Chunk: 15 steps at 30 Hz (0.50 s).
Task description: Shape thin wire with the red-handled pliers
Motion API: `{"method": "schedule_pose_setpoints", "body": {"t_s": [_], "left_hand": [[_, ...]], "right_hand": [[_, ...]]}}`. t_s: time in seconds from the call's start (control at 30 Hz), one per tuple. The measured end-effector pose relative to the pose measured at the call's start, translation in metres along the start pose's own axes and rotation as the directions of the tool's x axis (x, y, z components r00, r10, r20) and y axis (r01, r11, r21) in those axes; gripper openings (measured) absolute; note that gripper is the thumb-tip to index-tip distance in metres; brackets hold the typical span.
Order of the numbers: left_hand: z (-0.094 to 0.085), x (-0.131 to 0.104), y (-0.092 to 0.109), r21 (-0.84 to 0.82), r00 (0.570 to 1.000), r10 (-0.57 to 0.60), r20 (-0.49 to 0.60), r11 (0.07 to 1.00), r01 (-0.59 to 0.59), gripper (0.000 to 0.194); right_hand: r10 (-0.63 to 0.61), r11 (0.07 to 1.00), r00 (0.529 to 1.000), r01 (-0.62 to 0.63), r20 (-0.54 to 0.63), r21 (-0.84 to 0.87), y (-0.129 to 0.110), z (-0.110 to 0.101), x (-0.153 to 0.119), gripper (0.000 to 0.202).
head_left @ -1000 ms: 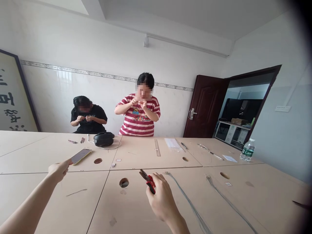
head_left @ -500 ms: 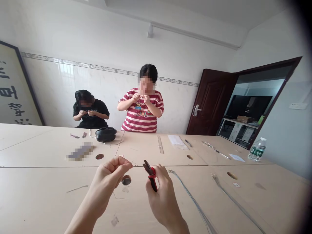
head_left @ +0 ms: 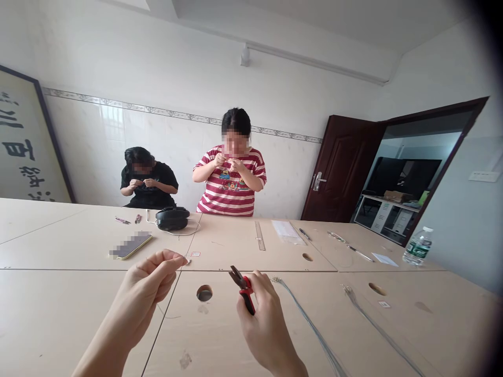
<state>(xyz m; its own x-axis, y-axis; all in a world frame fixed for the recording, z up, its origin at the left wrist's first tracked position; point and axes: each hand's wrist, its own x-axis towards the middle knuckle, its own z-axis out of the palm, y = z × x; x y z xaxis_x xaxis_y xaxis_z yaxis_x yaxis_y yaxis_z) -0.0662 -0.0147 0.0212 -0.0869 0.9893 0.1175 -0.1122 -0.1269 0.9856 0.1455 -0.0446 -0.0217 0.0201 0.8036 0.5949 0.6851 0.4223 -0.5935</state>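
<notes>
My left hand [head_left: 151, 280] is closed in a pinch on a thin wire. A small shiny end [head_left: 188, 261] pokes out past the fingertips, and a fine strand [head_left: 168, 316] curves below the palm. My right hand [head_left: 265, 319] is wrapped round pliers [head_left: 242, 288] with red and black handles. The pliers' jaws point up and to the left, slightly parted, with nothing between them. A clear gap lies between the pliers and my left hand. To the right of my right hand, a bundle of thin wires [head_left: 306, 314] with metal tips lies on the table [head_left: 220, 345].
A second wire bundle [head_left: 377, 324] lies further right, near a water bottle [head_left: 417, 246]. Beyond my hands are a phone [head_left: 135, 246], a black case [head_left: 172, 219], a ruler [head_left: 260, 235] and a plastic bag [head_left: 288, 232]. Two people work across the table. Round holes [head_left: 204, 293] pierce the tabletop.
My left hand has moved left with the wire, away from the pliers. My right hand keeps almost the same place, still gripping the pliers. The view has shifted slightly.
</notes>
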Motion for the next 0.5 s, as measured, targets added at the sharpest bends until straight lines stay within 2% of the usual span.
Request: {"method": "schedule_pose_setpoints", "body": {"t_s": [0.1,0.17,0.23,0.27,0.3,0.4,0.5], "left_hand": [[0.001,0.003,-0.001,0.020,1.000,0.015,0.016,1.000,-0.015,0.035],[0.009,0.020,-0.003,0.095,0.998,0.052,0.021,0.994,-0.054,0.033],[0.023,0.053,-0.009,0.278,0.993,0.121,-0.004,0.954,-0.115,0.029],[0.032,0.074,-0.014,0.461,0.986,0.154,-0.068,0.881,-0.105,0.028],[0.042,0.097,-0.021,0.525,0.985,0.151,-0.082,0.847,-0.086,0.027],[0.071,0.161,-0.053,0.650,0.996,0.073,-0.052,0.759,-0.021,0.026],[0.088,0.197,-0.099,0.774,0.999,-0.029,-0.032,0.631,0.043,0.035]], "right_hand": [[0.005,1.000,1.000,-0.005,0.005,0.010,0.001,-0.001,0.001,0.015],[0.020,0.999,1.000,-0.020,-0.007,0.028,0.003,-0.002,0.004,0.014],[0.067,0.997,0.997,-0.065,-0.034,0.048,0.010,0.000,0.007,0.013],[0.104,0.993,0.993,-0.102,-0.050,0.058,0.017,0.002,0.008,0.013],[0.151,0.987,0.986,-0.145,-0.070,0.075,0.025,0.006,0.008,0.014],[0.233,0.972,0.966,-0.228,-0.111,0.059,0.059,0.024,0.002,0.018],[0.221,0.972,0.963,-0.231,-0.156,-0.048,0.099,0.044,-0.011,0.019]]}}
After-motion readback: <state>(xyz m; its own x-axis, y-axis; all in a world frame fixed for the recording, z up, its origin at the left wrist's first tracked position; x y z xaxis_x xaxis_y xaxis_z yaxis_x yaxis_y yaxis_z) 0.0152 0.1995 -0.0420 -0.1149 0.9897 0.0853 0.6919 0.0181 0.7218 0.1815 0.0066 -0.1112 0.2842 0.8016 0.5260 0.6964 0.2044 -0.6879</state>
